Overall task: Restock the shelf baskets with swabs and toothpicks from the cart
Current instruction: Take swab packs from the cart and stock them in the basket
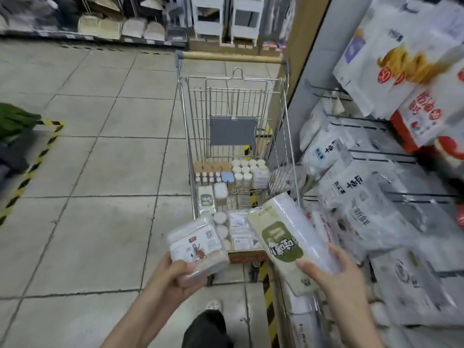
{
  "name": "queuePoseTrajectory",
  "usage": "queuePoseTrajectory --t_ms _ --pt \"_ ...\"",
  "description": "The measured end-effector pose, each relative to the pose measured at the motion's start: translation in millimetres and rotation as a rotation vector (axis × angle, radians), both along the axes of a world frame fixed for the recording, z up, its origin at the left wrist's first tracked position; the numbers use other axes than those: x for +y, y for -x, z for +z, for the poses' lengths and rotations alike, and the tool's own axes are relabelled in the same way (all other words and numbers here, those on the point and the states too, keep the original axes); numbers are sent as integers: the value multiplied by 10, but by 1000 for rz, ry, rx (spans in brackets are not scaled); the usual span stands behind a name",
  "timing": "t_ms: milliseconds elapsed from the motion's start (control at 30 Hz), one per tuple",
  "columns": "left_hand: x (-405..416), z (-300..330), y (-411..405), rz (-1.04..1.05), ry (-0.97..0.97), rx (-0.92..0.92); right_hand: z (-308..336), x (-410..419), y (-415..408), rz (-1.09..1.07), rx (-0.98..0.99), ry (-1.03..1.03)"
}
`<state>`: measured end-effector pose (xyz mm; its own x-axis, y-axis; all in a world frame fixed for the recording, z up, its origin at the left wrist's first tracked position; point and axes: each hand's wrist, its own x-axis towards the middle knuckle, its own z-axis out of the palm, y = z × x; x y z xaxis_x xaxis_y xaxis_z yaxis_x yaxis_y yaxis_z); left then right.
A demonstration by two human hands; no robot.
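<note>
A wire shopping cart (184, 136) stands ahead of me on the tiled floor, its bottom filled with small jars, boxes and packets of swabs and toothpicks (236, 177). My left hand (175, 275) grips a clear plastic box of swabs (198, 247) with a red-and-white label, held just in front of the cart. My right hand (334, 275) holds a long white pack with a green label (286, 237), tilted toward the shelf on the right. Wire shelf baskets (376, 151) on the right hold white bagged goods.
Shelves with white and red bags (411, 71) rise at the right. Yellow-black floor tape (30, 169) runs at the left beside a green item (15, 119). Far shelving and white racks (226, 18) line the back. My shoe (213, 304) shows below.
</note>
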<state>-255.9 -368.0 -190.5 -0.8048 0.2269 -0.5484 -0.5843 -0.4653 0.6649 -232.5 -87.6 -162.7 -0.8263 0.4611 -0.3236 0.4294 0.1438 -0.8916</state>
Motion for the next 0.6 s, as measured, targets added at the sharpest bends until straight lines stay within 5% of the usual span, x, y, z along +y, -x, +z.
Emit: queuePoseTrajectory --t_ms 433,600 --pt "91 -161 1352 168 -139 -108 -181 75 1048 -66 -144 -2" --pt "296 -339 1840 144 88 -13 -226 262 1582 -60 -148 89"
